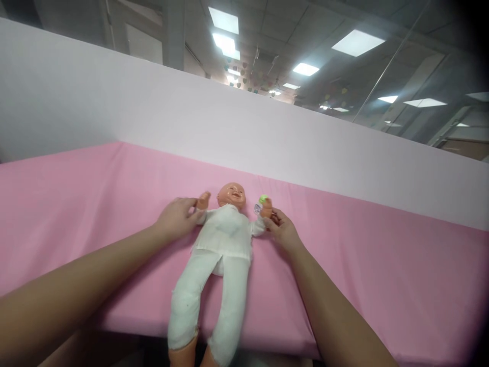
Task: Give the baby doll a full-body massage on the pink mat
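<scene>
A baby doll (225,234) with a cloth body in white top and trousers lies on its back, head away from me. Its orange lower legs hang past the near edge of the pink cover. My left hand (178,218) is closed on the doll's forearm at the left, just below its plastic hand. At the right, the fingers of my right hand (281,228) are closed round the other wrist. A small object with a green top and a white printed label (258,208) sits beside that doll hand, partly hidden by it; I cannot tell whether they touch.
The pink cover (344,275) spreads over the table and has folds. Behind it runs a low white wall (160,112) with glass above, where ceiling lights (357,43) show. The table's near edge drops off below the doll's legs.
</scene>
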Action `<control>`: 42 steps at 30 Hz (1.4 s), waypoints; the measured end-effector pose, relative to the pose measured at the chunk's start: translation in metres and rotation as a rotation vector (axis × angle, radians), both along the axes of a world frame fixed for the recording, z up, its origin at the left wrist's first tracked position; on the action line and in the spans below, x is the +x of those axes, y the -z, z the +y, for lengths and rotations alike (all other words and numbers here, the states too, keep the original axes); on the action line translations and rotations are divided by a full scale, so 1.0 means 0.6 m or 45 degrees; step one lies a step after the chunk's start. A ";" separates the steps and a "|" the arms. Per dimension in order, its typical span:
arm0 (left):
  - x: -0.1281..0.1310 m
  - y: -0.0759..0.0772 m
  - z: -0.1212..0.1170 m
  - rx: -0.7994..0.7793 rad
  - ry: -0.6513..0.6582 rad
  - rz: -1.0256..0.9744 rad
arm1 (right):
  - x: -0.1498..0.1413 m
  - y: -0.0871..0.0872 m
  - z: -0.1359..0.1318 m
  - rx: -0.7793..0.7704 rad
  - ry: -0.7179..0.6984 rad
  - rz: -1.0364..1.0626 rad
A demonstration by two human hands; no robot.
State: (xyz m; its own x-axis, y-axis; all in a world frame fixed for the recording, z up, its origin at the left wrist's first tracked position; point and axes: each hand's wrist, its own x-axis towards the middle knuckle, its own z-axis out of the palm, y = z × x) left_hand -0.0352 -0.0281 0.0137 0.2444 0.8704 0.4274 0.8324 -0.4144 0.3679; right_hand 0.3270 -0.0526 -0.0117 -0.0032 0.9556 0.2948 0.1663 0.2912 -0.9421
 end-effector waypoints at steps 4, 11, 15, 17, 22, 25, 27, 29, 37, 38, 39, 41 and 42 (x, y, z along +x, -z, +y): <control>-0.045 0.002 0.035 -0.247 -0.255 -0.259 | 0.047 0.021 0.027 -0.309 0.256 0.327; -0.066 -0.001 0.044 -0.377 -0.190 -0.391 | 0.053 0.027 0.028 -0.366 0.308 0.306; -0.038 -0.002 0.022 -0.278 0.026 -0.368 | 0.027 0.013 0.016 -0.068 0.224 0.086; -0.021 0.002 0.011 -0.201 0.159 -0.266 | 0.009 0.001 0.002 0.065 0.132 -0.082; 0.014 0.021 -0.002 -0.010 0.424 0.118 | -0.040 -0.029 -0.041 0.068 -0.195 -0.458; 0.023 0.026 -0.004 0.029 0.392 0.187 | -0.056 -0.035 -0.053 0.057 -0.282 -0.555; 0.024 0.024 -0.005 0.031 0.383 0.175 | -0.057 -0.030 -0.050 0.047 -0.262 -0.568; 0.021 0.022 -0.003 0.025 0.330 0.122 | -0.050 -0.020 -0.039 0.034 -0.196 -0.522; -0.039 0.033 0.055 -0.316 -0.191 -0.659 | 0.047 0.026 0.034 -0.154 0.239 0.288; -0.049 0.034 0.063 -0.331 -0.253 -0.730 | 0.058 0.030 0.039 -0.211 0.304 0.305; -0.059 0.034 0.071 -0.328 -0.316 -0.776 | 0.066 0.034 0.041 -0.251 0.356 0.306; -0.077 0.032 0.081 -0.311 -0.411 -0.773 | 0.074 0.041 0.045 -0.280 0.402 0.289; -0.084 0.029 0.083 -0.316 -0.438 -0.718 | 0.075 0.043 0.046 -0.282 0.406 0.280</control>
State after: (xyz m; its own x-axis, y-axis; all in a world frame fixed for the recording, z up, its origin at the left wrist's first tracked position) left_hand -0.0853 0.0217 -0.0038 -0.2623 0.9467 0.1869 0.5556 -0.0102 0.8314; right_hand 0.3722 -0.0252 -0.0378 0.3421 0.9386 0.0436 0.0037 0.0451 -0.9990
